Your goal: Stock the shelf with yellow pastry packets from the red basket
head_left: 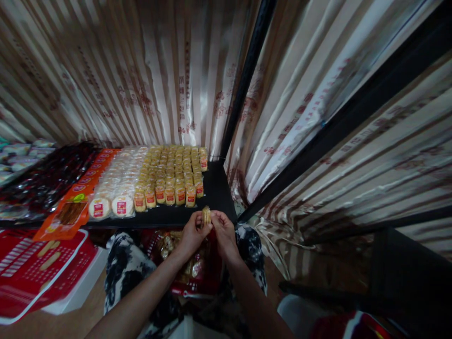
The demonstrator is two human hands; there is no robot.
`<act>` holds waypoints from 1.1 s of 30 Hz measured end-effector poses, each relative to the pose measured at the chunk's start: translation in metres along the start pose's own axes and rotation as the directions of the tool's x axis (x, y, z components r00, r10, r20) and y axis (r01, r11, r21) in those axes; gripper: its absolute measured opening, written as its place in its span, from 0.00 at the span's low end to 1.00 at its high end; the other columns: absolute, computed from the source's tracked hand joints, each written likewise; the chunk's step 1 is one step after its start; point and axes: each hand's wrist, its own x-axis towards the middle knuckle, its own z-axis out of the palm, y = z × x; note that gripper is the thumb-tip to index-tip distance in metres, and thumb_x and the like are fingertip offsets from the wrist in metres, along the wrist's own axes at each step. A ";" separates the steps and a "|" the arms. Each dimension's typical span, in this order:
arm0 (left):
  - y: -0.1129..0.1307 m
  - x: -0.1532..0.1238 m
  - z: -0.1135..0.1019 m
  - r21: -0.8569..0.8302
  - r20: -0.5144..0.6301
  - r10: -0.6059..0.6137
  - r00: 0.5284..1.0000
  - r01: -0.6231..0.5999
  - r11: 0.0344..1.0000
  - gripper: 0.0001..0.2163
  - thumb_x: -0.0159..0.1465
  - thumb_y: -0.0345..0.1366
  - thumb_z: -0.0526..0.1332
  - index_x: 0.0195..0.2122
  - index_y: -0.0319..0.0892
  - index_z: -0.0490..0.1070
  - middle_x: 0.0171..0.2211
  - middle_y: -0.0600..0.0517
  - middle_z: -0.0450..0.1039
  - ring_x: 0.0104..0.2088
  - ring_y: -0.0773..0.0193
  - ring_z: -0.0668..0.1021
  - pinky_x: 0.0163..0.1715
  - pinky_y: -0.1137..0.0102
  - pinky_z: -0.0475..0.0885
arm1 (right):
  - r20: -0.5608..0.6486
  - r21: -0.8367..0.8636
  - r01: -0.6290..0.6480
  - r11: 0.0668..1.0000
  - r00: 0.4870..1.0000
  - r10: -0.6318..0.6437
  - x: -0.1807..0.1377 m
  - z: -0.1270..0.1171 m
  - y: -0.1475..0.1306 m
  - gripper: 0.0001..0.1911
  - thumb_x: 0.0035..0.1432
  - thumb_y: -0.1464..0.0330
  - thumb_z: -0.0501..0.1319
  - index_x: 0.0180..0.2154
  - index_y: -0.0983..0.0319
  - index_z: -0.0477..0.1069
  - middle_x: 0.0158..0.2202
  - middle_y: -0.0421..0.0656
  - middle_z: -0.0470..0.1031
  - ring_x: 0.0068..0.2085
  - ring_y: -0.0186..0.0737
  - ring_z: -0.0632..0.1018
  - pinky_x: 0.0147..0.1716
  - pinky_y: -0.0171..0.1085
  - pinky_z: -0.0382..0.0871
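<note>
My left hand and my right hand meet just in front of the black shelf's edge. Between their fingertips is a small clear-wrapped yellow snack packet, pinched upright from both sides. Beyond it on the shelf stand rows of matching yellow snack packets, several with red labels facing me. Below my hands, between my knees, a red basket holds more wrapped packets, partly hidden by my left forearm.
Left of the yellow rows lie white round wrapped snacks, an orange packet overhanging the edge, and dark shiny packets. A red basket with a white handle stands lower left. Black poles and striped curtains bound the shelf.
</note>
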 end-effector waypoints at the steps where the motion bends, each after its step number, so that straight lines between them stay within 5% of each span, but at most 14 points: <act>1: 0.001 0.003 0.004 -0.020 -0.013 -0.011 1.000 0.010 1.000 0.18 0.47 0.31 0.67 0.40 0.42 0.68 0.36 0.49 0.75 0.36 0.64 0.76 0.36 0.72 0.70 | -0.007 -0.009 0.020 1.000 1.000 -0.021 0.002 0.001 -0.002 0.15 0.45 0.57 0.64 0.32 0.61 0.71 0.29 0.39 0.77 0.29 0.36 0.76 0.30 0.33 0.69; 9: 0.025 0.022 0.013 -0.339 0.075 -0.217 0.973 0.230 0.912 0.17 0.45 0.35 0.67 0.36 0.38 0.70 0.31 0.51 0.74 0.25 0.70 0.72 0.21 0.78 0.62 | -0.058 -0.170 0.124 0.977 0.989 -0.136 0.020 -0.010 0.002 0.16 0.45 0.58 0.63 0.35 0.61 0.73 0.34 0.43 0.77 0.36 0.40 0.77 0.38 0.38 0.71; 19: 0.042 0.040 0.018 -0.335 0.142 -0.182 0.973 0.220 0.916 0.18 0.47 0.37 0.67 0.39 0.39 0.71 0.34 0.50 0.74 0.29 0.70 0.73 0.24 0.78 0.64 | -0.109 -0.089 0.132 0.987 0.984 -0.141 0.032 -0.011 -0.004 0.21 0.41 0.59 0.66 0.38 0.61 0.71 0.37 0.44 0.77 0.39 0.40 0.77 0.44 0.39 0.70; 26: 0.050 0.042 0.026 -0.261 0.100 -0.047 0.994 0.071 0.963 0.20 0.47 0.37 0.67 0.42 0.41 0.69 0.41 0.48 0.74 0.41 0.62 0.75 0.35 0.73 0.68 | -0.076 0.114 -0.069 0.991 0.994 0.078 0.026 -0.010 -0.009 0.23 0.42 0.56 0.66 0.41 0.60 0.70 0.39 0.44 0.77 0.36 0.38 0.78 0.36 0.37 0.71; 33: 0.060 0.036 0.008 -0.115 0.082 -0.123 0.989 0.132 0.985 0.19 0.48 0.35 0.64 0.43 0.41 0.71 0.37 0.51 0.74 0.32 0.65 0.73 0.22 0.77 0.64 | -0.179 0.025 0.141 0.990 0.975 -0.134 0.041 -0.009 -0.011 0.24 0.42 0.61 0.64 0.43 0.61 0.69 0.43 0.46 0.75 0.43 0.40 0.75 0.41 0.38 0.69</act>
